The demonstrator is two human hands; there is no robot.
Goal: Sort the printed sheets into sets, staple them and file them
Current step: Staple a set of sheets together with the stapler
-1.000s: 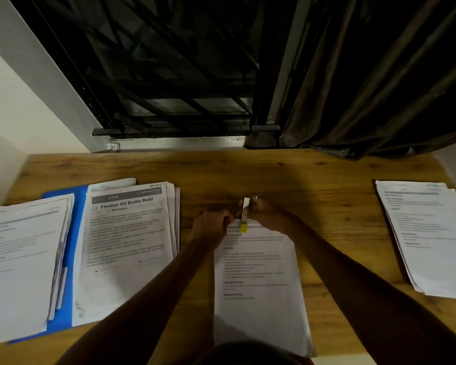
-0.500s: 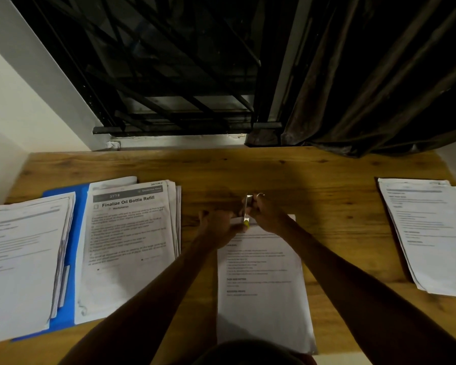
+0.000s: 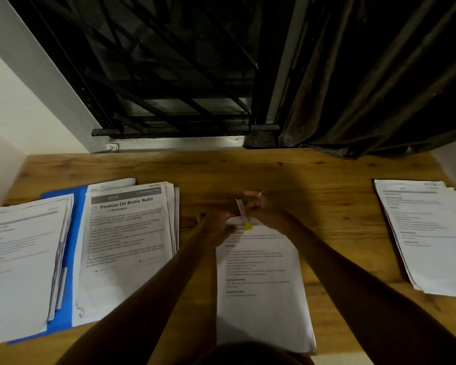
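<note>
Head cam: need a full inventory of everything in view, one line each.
table: 1, brown wood, fills lower frame
folder: 1, blue, left, under two stacks
left stack: 1, white, far left
titled stack: 1, white, "Finalize Oil Bottle Refill", on folder
right stack: 1, white, far right
centre set: 1, white, table middle
stapler: 1, silver and yellow, centre set's top edge
grille: 1, black, window behind table
curtain: 1, dark brown, upper right
left hand: 1, holds centre set's top edge
right hand: 1, grips stapler
</note>
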